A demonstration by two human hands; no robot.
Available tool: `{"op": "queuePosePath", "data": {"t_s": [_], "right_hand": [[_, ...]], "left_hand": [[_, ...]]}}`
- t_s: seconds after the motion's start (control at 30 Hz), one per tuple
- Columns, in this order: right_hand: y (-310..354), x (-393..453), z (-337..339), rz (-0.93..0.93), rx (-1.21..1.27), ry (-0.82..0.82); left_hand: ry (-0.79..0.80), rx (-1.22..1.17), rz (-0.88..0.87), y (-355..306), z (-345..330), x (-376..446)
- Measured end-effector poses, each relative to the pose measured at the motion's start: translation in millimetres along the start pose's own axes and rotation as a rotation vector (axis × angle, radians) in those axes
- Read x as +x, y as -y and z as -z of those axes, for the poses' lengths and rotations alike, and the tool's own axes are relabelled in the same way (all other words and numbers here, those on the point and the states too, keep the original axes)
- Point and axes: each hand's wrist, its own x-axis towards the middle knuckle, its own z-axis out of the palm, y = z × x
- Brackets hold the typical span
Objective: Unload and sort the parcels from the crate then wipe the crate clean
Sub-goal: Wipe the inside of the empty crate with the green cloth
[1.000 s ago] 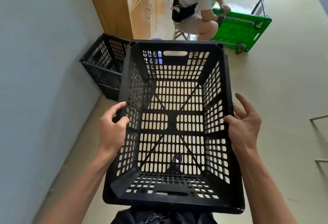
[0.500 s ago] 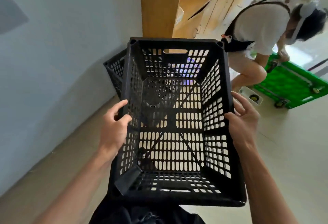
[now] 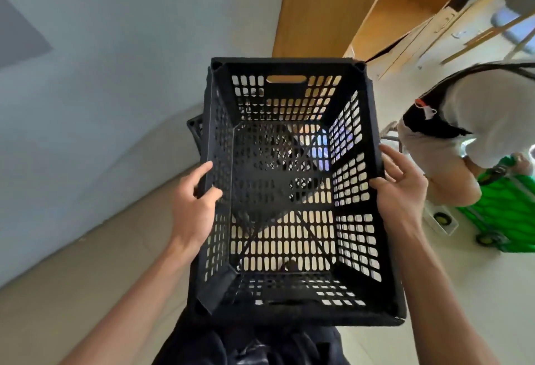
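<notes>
**Kid:** Swinging to the right, that's what the view did! A second ago the other black crate sat by the wall in plain sight. Now only a corner of that second black slotted crate (image 3: 194, 127) peeks out behind the one being held.

**Helper:** Yes. And the person in the white shirt (image 3: 474, 133) was up at the top before. Now they are at the right edge, bent over the bright green plastic cart (image 3: 509, 214).

**Kid:** Where is the big crate?

**Helper:** The black plastic crate with slotted walls (image 3: 289, 191) is up off the floor, held in front of the body, open side facing the camera. No parcels are inside. You can see the pale floor (image 3: 86, 277) through the holes.

**Kid:** How does the left hand hold it?

**Helper:** The left hand (image 3: 194, 205) grips the left rim about halfway along. The thumb hooks over the rim to the inside and the fingers curl round the outside. The arm reaches up from the bottom left.

**Kid:** And the right one?

**Helper:** The right hand (image 3: 401, 191) lies against the right wall from outside. Its thumb rests on the rim and the fingers stretch up, a little spread, mostly straight. It has kept that hold the whole time.

**Kid:** What's behind?

**Helper:** A tall wooden cupboard (image 3: 333, 8) at the top edge, beside the pale blue wall (image 3: 115, 60).
</notes>
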Motion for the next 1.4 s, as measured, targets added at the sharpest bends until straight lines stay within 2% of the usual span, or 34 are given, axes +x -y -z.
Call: {"op": "queuePosePath", "data": {"t_s": [0.5,0.8,1.23,1.4], "right_hand": [[10,200,-65,0.018,-0.162,0.381],[10,271,-114,0.14,-0.261,0.568],[-5,296,-143,0.162,-0.328,0.584],[-8,303,-148,0.179,-0.37,0.617]], "left_hand": [[-0.326,-0.1,0.205,-37,-79,67],[-0.411,-0.133,0.282,-28,-103,95],[-0.498,-0.199,0.301,-22,-118,117],[-0.489,-0.126,0.286,-22,-116,125]]}}
